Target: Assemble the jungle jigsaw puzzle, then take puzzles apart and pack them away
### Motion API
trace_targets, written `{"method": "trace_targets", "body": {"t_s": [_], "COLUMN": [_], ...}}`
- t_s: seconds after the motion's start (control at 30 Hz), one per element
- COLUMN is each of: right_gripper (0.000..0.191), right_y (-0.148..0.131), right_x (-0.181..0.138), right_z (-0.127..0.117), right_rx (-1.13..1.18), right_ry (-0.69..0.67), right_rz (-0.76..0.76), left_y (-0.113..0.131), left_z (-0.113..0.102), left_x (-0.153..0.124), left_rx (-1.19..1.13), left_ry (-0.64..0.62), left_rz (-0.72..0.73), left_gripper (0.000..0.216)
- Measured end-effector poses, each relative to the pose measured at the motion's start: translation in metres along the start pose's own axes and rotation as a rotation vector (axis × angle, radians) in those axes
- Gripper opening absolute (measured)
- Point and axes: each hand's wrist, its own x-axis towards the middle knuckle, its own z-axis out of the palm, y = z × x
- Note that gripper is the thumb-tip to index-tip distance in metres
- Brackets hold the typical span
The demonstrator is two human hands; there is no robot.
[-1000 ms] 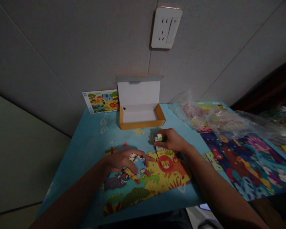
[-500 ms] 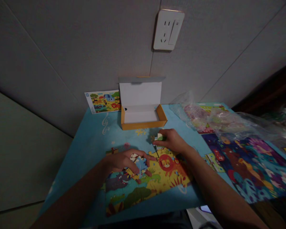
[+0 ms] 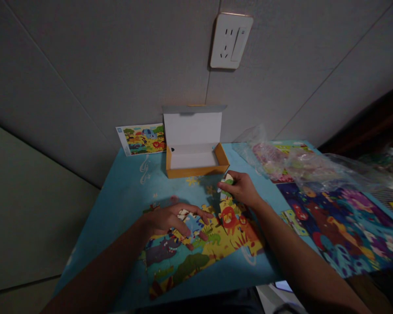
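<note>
My left hand (image 3: pixel 170 220) is cupped over several loose puzzle pieces (image 3: pixel 193 224) showing blue and yellow, its index finger stretched onto the puzzle. Under it lies the partly joined jigsaw puzzle (image 3: pixel 190 261), printed with a hippo, a crocodile and bushes. My right hand (image 3: pixel 242 187) pinches a green and white puzzle piece (image 3: pixel 227 186) between thumb and fingers, at the puzzle's far edge. Just below that piece is the lion section (image 3: pixel 229 216), tilted, with a narrow gap on its left side.
An open orange box (image 3: pixel 196 171) with a white inside stands against the wall. Left of it leans a picture card (image 3: pixel 144 138) of the animal scene. Clear plastic bags (image 3: pixel 301 163) and a dark, colourful puzzle (image 3: pixel 343 226) lie on the right. A wall socket (image 3: pixel 232 41) is above.
My right hand has moved slightly away and to the right with its piece. The lion section has turned and parted from the left part of the puzzle. My left hand has hardly moved.
</note>
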Motion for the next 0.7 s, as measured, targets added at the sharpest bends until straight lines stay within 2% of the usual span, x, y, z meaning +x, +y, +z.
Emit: {"method": "trace_targets", "body": {"t_s": [0.1,0.2,0.27,0.33,0.43,0.5,0.7], "right_gripper": [0.042,0.042,0.044,0.045,0.045,0.045,0.056], "right_y": [0.0,0.001,0.0,-0.004,-0.011,-0.015,-0.014], "right_x": [0.001,0.001,0.001,-0.001,-0.005,-0.008,-0.011], "right_z": [0.002,0.001,-0.002,-0.005,-0.003,0.006,0.033], "right_rx": [0.077,0.107,0.089,-0.021,-0.373,-0.594,-0.903], "right_ry": [0.038,0.136,0.135,0.021,-0.218,-0.313,-0.331], "right_rz": [0.018,0.043,0.043,-0.019,-0.207,-0.283,-0.224], "left_y": [0.0,0.0,0.0,0.0,0.0,-0.002,-0.006], "left_z": [-0.001,-0.001,0.0,0.001,0.001,0.0,-0.004], "left_x": [0.0,-0.001,-0.002,-0.002,-0.001,-0.001,0.0], "left_rx": [0.0,0.061,0.057,0.007,-0.045,-0.057,-0.093], "left_ry": [-0.021,0.055,0.082,0.069,0.037,0.034,0.027], "left_rz": [0.003,0.004,-0.004,-0.036,-0.072,-0.075,-0.057], "left_gripper": [0.05,0.055,0.057,0.06,0.062,0.06,0.055]}}
